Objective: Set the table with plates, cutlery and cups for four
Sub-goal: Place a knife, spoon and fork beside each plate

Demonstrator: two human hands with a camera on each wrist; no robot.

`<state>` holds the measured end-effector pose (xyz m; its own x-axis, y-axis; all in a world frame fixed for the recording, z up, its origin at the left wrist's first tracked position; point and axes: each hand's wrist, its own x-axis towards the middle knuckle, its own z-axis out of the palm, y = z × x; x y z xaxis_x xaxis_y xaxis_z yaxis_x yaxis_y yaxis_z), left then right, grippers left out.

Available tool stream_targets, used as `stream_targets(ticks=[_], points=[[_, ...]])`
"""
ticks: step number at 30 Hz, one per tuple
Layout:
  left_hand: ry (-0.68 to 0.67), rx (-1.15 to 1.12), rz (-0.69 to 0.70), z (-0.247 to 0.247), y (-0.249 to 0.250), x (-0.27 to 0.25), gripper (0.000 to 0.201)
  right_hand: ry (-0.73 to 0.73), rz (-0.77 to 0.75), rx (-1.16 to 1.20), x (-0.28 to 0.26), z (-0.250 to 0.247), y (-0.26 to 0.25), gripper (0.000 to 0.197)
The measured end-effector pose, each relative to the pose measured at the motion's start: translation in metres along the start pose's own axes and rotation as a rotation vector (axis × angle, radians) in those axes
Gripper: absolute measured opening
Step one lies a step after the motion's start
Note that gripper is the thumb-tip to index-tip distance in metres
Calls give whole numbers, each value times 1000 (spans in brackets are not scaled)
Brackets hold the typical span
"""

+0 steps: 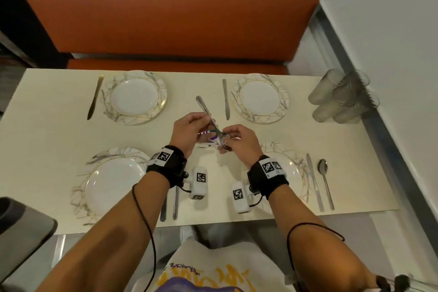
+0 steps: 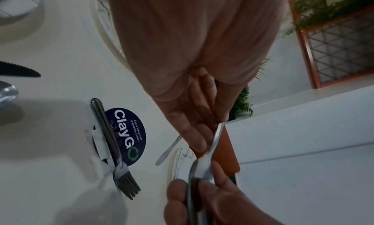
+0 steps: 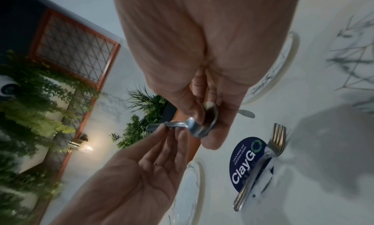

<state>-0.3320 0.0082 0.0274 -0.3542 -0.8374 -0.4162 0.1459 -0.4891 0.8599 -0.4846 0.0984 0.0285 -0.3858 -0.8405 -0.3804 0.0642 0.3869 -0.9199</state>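
Note:
Over the middle of the table my left hand (image 1: 198, 123) pinches the handle of a steel spoon (image 1: 205, 106), and my right hand (image 1: 228, 141) grips its bowl. Its handle end points away to the far left. In the left wrist view my left fingers (image 2: 197, 140) pinch the spoon (image 2: 215, 140), with my right hand (image 2: 204, 195) below. From the right wrist, the right thumb and fingers (image 3: 212, 132) wrap the spoon's bowl (image 3: 195, 127), and my left hand (image 3: 161, 148) holds the handle. Under the hands, forks (image 2: 123, 174) lie on a blue sticker (image 2: 126, 132). Four marbled plates (image 1: 138, 98) are laid out.
A knife lies beside each far plate (image 1: 94, 99) (image 1: 225, 99). A knife (image 1: 314, 180) and spoon (image 1: 326, 182) lie right of the near right plate (image 1: 296, 168). Cutlery (image 1: 175, 204) lies right of the near left plate (image 1: 111, 187). Several frosted cups (image 1: 343, 97) stand at the far right. An orange bench (image 1: 166, 19) runs behind.

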Motion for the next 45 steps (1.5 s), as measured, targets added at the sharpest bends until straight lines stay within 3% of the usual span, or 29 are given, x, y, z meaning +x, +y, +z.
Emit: stream_targets(ticks=[5,14,21,24,29,32,37,45], points=[[32,74,9,17,-12,17,12,0,-23,-98,16,-3,1,19],[77,219,-35,51,-18,61,21,17,-7,-274,82,-28,5,22],[89,236,-68,71,-11,115,18,9,22,-277,131,-57,3,11],[120,356,-59,72,-12,143,16,4,128,-148,145,-71,14,12],[204,584,-98,63,-21,200,5,34,148,-264,165,-95,35,11],[258,761,-132,61,-27,224,21,41,155,-245,171,-109,43,11],[299,915,-150,63,-33,245,8,54,135,-191,175,-126,48,11],[316,1041,-107,68,-38,253,20,79,149,-207,180,-128,51,9]])
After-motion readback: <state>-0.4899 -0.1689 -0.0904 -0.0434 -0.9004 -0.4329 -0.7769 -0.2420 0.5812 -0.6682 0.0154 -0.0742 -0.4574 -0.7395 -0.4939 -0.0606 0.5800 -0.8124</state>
